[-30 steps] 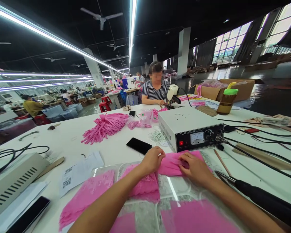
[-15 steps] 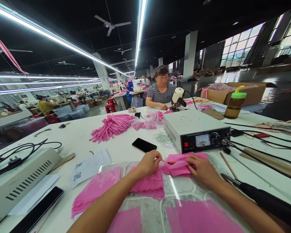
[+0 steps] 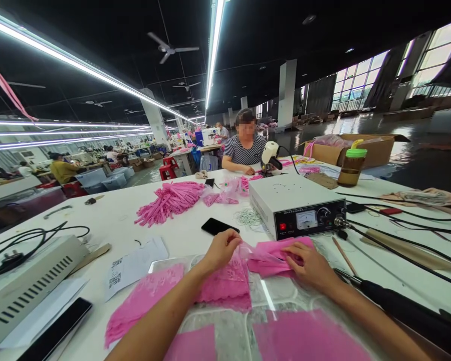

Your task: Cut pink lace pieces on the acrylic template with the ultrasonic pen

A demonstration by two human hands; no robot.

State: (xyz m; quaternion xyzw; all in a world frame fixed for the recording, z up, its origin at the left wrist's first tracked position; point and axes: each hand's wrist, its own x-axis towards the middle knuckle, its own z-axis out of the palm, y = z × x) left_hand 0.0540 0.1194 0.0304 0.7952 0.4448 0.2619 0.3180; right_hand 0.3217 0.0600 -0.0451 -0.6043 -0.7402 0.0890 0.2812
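Note:
My left hand (image 3: 222,249) pinches the thin left edge of a folded pink cloth (image 3: 267,254) between thumb and fingertips. At the cloth's right end, my right hand (image 3: 311,264) has its bent fingers gripping the fabric. The cloth is stretched between both hands in front of the control box. Below my left hand lies a stack of pink lace pieces (image 3: 229,288), partly covered by the hand. Another lace stack (image 3: 141,296) fans out beyond my left forearm. Flat pink sheets (image 3: 308,333) rest near the table's front edge.
Behind the cloth stand a control box (image 3: 298,200) and a black phone (image 3: 218,226). A black-handled tool (image 3: 394,303) lies beside my right forearm, with cables nearby. Bundled pink strips (image 3: 171,200) lie further back. A person (image 3: 244,145) in stripes sits across the table.
The view has shifted slightly. The cloth's opening, with something orange inside, has closed up and is no longer visible. Both hands remain on the cloth, its left edge drawn up a little.

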